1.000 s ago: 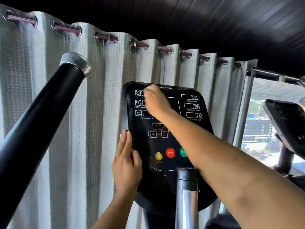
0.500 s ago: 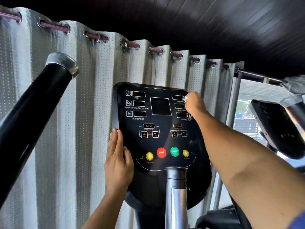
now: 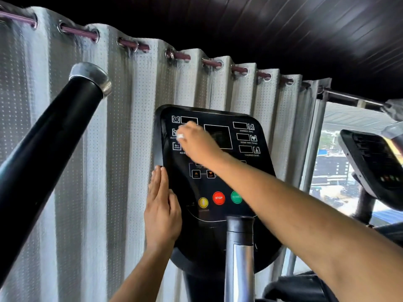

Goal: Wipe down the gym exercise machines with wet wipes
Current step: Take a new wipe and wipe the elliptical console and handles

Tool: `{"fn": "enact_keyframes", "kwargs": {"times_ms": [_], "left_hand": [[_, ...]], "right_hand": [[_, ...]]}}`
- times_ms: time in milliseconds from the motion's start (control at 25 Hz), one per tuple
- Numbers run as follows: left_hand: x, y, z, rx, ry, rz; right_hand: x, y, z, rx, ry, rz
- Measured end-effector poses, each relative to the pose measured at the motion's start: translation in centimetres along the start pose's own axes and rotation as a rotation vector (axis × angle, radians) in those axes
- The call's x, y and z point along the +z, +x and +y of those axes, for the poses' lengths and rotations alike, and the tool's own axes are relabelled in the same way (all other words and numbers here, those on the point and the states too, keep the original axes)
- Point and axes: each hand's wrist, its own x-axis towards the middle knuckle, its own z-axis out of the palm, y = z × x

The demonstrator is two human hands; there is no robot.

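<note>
Wiping the console, right hand working at the upper-left readouts.

Right hand (image 3: 197,142) fingers curled, pinching a white wet wipe (image 3: 180,136) against the console panel (image 3: 220,184); grip detail blurred, likely bunched. Unwiped face lies right and below the fingers, the panel's long axis vertical. Left hand (image 3: 162,211) fingers straight, pressed together, braces the left edge. Black handlebar (image 3: 50,144) far left, untouched.
</note>
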Motion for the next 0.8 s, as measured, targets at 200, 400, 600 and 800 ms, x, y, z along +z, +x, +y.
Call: {"fn": "enact_keyframes", "kwargs": {"times_ms": [200, 400, 600, 800], "left_hand": [[0.1, 0.0, -0.1, -0.014, -0.018, 0.014], [0.4, 0.1, -0.3, -0.011, -0.026, 0.02], [0.2, 0.0, 0.0, -0.015, -0.038, 0.022], [0.4, -0.1, 0.3, -0.045, -0.045, 0.029]], "right_hand": [[1.6, -1.9, -0.5, -0.062, 0.07, 0.117], [-1.0, -4.3, 9.9, 0.648, -0.17, 0.29], [-0.5, -8.4, 11.2, 0.868, -0.21, 0.369], [0.7, -9.9, 10.7, 0.75, -0.162, 0.291]]}}
